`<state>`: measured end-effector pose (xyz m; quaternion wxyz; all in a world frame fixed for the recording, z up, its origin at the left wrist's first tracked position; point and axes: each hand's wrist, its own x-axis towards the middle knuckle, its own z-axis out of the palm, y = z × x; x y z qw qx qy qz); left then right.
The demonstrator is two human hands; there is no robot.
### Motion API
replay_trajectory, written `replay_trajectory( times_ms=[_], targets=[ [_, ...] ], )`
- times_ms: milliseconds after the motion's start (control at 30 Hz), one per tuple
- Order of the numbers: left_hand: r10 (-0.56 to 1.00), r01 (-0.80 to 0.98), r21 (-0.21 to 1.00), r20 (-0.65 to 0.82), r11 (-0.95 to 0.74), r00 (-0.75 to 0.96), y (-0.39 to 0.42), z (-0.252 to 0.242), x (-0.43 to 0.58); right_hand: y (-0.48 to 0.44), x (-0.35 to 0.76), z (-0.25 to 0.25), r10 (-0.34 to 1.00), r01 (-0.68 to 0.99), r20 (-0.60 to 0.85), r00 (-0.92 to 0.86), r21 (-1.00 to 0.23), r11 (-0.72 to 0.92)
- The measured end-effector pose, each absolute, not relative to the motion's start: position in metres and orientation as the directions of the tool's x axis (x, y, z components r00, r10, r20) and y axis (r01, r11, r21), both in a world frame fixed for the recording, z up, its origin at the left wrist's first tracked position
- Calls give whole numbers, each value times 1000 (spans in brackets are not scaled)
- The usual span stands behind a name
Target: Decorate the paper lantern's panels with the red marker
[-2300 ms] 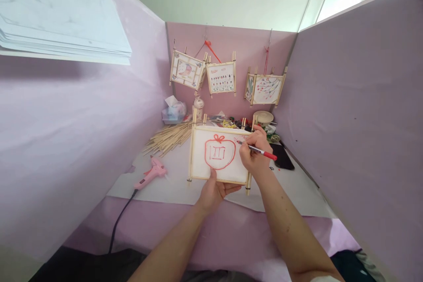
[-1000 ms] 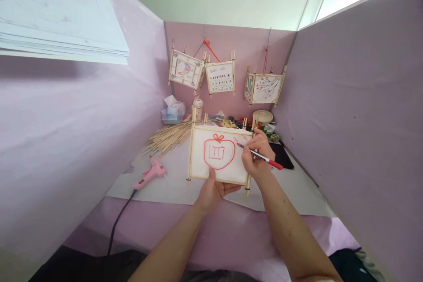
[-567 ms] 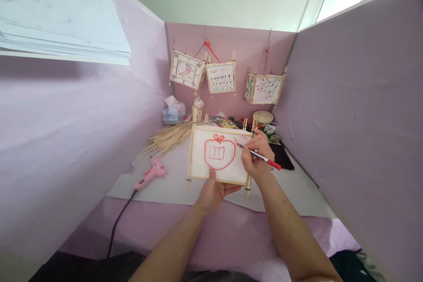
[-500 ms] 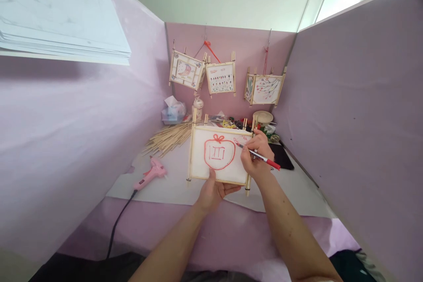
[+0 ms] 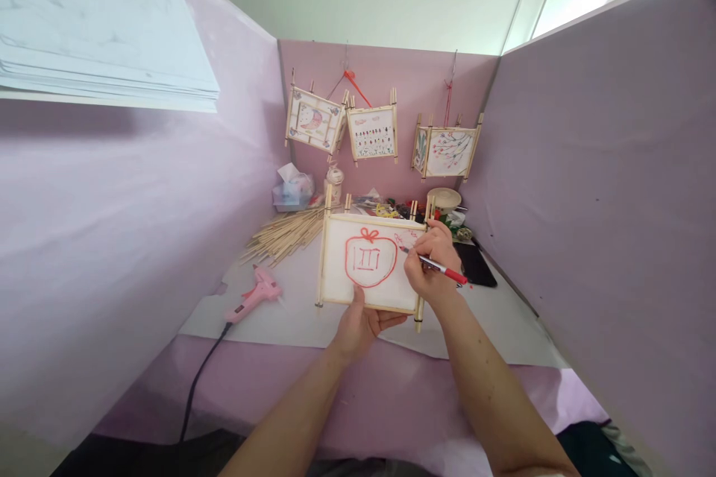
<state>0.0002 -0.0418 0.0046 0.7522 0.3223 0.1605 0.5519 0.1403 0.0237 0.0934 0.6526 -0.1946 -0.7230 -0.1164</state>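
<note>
My left hand (image 5: 361, 324) grips the lower edge of a lantern (image 5: 335, 268), with the thumb on its front and the fingers underneath. The lantern has a frame of thin wooden sticks and white paper sides. On its front panel is a red apple-like outline with a bow on top and line marks inside. Small red marks also show near the panel's upper right corner. In my right hand (image 5: 433, 261) is a red marker (image 5: 444, 268), its tip at the paper just right of the outline. The right hand's fingers are closed around the marker, close to the lantern's right post.
Left on the table lies a pink glue gun (image 5: 257, 294) with a black cord. Behind are a bundle of wooden sticks (image 5: 285, 235), a tissue box (image 5: 294, 190) and a black tablet-like slab (image 5: 475, 264). Finished lanterns (image 5: 372, 133) hang at the back. Purple partitions (image 5: 593, 164) flank both sides.
My right hand and the marker have shifted slightly left and down, and the tip sits a little lower on the paper. The lantern and left hand stay nearly still.
</note>
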Motion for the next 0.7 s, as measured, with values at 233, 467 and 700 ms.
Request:
replay_trajectory(
  times_ms=[233, 467, 700],
  targets=[
    [937, -720, 671, 110, 176, 331, -41, 3, 0, 23, 140, 93, 131, 410, 990, -46, -101, 907],
    [942, -723, 670, 105, 169, 318, -42, 5, 1, 24, 139, 95, 137, 401, 990, -42, -109, 909],
    [945, -718, 674, 90, 176, 316, -42, 5, 2, 25, 140, 96, 146, 409, 988, -54, -111, 906]
  ],
)
